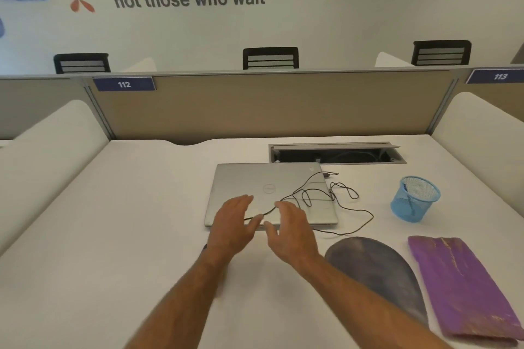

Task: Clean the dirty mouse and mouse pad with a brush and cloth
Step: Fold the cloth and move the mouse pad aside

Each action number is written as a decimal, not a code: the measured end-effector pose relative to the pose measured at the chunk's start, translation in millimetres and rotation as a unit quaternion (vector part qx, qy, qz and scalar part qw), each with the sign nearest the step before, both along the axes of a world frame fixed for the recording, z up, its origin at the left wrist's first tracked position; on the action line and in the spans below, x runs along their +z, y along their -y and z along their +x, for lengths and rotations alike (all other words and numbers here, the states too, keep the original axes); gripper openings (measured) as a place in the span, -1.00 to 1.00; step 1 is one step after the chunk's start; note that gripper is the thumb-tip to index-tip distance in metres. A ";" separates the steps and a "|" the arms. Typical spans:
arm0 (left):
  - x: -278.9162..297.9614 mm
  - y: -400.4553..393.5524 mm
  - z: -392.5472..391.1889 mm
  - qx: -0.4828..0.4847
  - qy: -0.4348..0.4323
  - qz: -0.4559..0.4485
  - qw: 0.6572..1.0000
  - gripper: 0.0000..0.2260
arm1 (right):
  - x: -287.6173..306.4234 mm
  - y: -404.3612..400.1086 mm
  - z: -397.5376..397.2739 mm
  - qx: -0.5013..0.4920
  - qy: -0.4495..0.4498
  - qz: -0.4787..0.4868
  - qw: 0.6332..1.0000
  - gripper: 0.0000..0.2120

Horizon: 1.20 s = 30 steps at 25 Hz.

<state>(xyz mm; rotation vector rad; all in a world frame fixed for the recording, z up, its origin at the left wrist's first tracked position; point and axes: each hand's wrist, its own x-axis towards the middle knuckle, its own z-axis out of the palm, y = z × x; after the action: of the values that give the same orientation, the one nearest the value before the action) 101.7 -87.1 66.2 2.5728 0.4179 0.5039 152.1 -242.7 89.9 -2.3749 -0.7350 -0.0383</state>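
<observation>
A single head-worn wide-angle camera looks forward and down across the white desk [119,235] from its near edge, facing the beige partition [269,105] at the far edge and the lettered wall [283,22] beyond. Both forearms enter from the bottom of the frame, so the view sits close over the near edge. The wide lens bends the desk's side edges outward. There is no second view to share any part.
</observation>
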 end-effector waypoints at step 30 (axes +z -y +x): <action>-72.0 -100.7 -108.7 0.125 -0.216 0.072 0.966 -0.16 | -58.1 -85.5 -86.2 0.136 0.042 -0.048 0.989 -0.35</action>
<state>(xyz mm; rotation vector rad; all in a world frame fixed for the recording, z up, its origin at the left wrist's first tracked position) -7.1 13.7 -5.8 2.7829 0.8949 0.0467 65.9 -157.2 31.8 -2.3540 -1.1181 0.0136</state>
